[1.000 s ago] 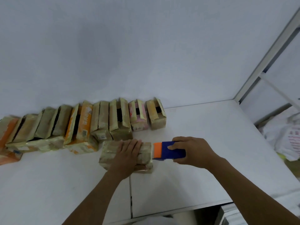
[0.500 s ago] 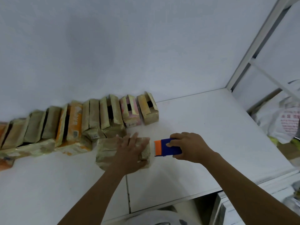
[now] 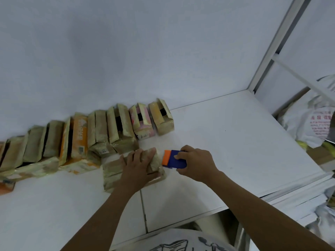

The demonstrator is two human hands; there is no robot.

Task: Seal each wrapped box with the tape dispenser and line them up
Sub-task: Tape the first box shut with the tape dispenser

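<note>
A tan wrapped box [image 3: 112, 171] lies flat on the white table [image 3: 235, 151]. My left hand [image 3: 137, 167] rests on top of it with fingers spread, pressing it down. My right hand [image 3: 197, 163] grips a blue tape dispenser [image 3: 176, 159] whose orange front end touches the box's right end. Behind them a row of several wrapped boxes [image 3: 101, 131] stands against the wall, running from the left edge to a tan box [image 3: 162, 117] at the right end.
A white shelf post [image 3: 268, 51] rises at the table's back right corner. White plastic bags [image 3: 308, 124] lie beyond the right edge. A seam [image 3: 144, 211] splits the tabletop near the front edge. An orange packet [image 3: 5, 186] lies at far left.
The view has tilted and shifted slightly. My left hand stays pressed on the box. The dispenser in my right hand stays at the box's right end.
</note>
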